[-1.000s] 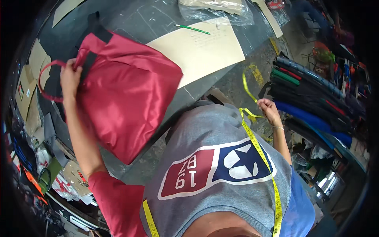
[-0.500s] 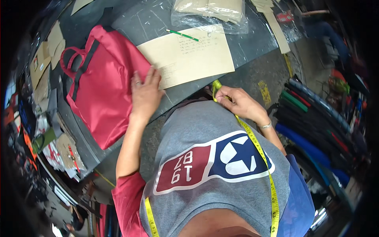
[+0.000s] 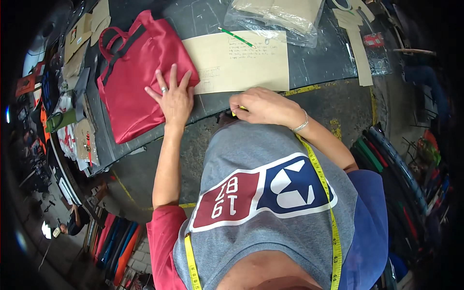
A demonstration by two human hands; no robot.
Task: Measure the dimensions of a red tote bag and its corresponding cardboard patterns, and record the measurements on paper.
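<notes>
A red fabric bag [image 3: 129,99] with loop handles and a black strip lies flat on the dark worktable [image 3: 211,103]. On its right part rests my left hand [image 3: 175,100], fingers spread, a ring on one of them. My right hand [image 3: 265,107] is at the table's near edge, fingers curled around the end of a yellow measuring tape [image 3: 320,175]. The tape hangs around my neck and runs down over my grey shirt. Beside the bag lies a cream sheet [image 3: 232,75] with handwriting, and a green pencil [image 3: 237,37] rests on it.
A clear plastic package [image 3: 278,17] of tan pieces sits at the far side. Cardboard pieces [image 3: 355,46] lie to its right. Fabric rolls [image 3: 386,159] are stacked on the right, with more rolls [image 3: 113,241] at lower left. A person [image 3: 77,220] is in the left background.
My right hand has moved left with the tape, close to the sheet's near edge. The fingers of my left hand have spread wider on the bag. The view has shifted.
</notes>
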